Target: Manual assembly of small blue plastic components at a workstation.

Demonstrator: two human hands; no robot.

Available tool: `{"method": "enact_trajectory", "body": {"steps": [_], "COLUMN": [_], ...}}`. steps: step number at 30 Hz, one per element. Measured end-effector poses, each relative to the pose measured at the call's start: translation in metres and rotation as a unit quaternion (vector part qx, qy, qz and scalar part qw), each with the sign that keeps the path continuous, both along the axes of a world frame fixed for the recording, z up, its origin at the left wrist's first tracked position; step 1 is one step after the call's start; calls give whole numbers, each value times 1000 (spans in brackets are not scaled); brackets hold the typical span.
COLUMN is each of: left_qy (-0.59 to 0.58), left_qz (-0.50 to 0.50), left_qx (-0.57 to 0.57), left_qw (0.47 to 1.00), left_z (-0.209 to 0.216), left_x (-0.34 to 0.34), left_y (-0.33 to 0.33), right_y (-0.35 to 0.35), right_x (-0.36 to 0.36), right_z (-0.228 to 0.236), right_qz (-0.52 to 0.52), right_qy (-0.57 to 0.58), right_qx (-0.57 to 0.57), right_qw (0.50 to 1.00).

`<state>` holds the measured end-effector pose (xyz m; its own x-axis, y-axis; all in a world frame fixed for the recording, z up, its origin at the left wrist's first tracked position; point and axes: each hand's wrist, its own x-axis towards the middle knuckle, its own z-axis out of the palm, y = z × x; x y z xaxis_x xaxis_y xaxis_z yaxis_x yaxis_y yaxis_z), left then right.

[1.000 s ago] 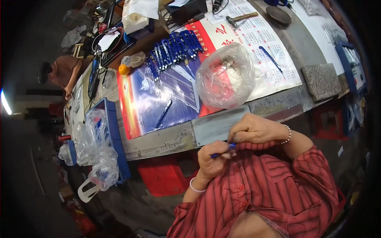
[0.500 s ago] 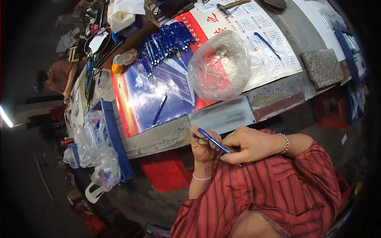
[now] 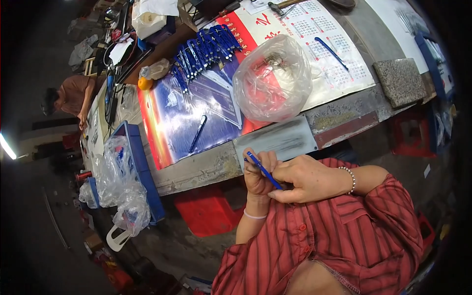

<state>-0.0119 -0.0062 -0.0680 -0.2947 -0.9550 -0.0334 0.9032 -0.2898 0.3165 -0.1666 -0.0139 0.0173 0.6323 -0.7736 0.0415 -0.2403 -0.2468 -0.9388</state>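
Observation:
Just in front of my shirt, I hold a slim, blue, pen-like piece [image 3: 264, 170] in both hands, slanting down to the right. My left hand [image 3: 257, 178] is closed round its upper end, with the fingers curled. My right hand [image 3: 310, 180] pinches the lower end between thumb and bent fingers. What lies between the two hands is partly hidden. Beyond them, a clear plastic bag [image 3: 295, 105] sits open with small metallic bits inside. Similar blue pieces lie in a pile [image 3: 204, 51] farther left. One single piece [image 3: 198, 133] rests nearer, and another [image 3: 331, 53] lies at the right.
Calendar sheets [image 3: 351, 81] cover the worktable, with a grey plate [image 3: 275, 142] at its near edge. A stone block [image 3: 399, 82] stands right. At left is a blue bin [image 3: 142, 169] with plastic bags. A hammer [image 3: 281, 6] lies far back; another person [image 3: 76, 96] sits far left.
Both hands have shifted slightly; the left has moved a little right. The blue piece has turned to a steeper slant and stays between my hands.

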Motion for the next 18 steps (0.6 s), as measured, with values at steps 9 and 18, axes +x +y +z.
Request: {"method": "enact_trajectory", "body": {"steps": [9, 18], "left_qy": [-17, -71], "left_qz": [-7, -13], "left_qx": [4, -6], "left_qw": [1000, 997], "left_z": [-5, -5], "left_x": [4, 11], "left_y": [-1, -3], "right_y": [-3, -1], "right_x": [-2, -2], "right_z": [-1, -12], "right_qz": [15, 19], "right_qy": [-5, -8], "right_qx": [32, 29], "right_qw": [999, 999]}}
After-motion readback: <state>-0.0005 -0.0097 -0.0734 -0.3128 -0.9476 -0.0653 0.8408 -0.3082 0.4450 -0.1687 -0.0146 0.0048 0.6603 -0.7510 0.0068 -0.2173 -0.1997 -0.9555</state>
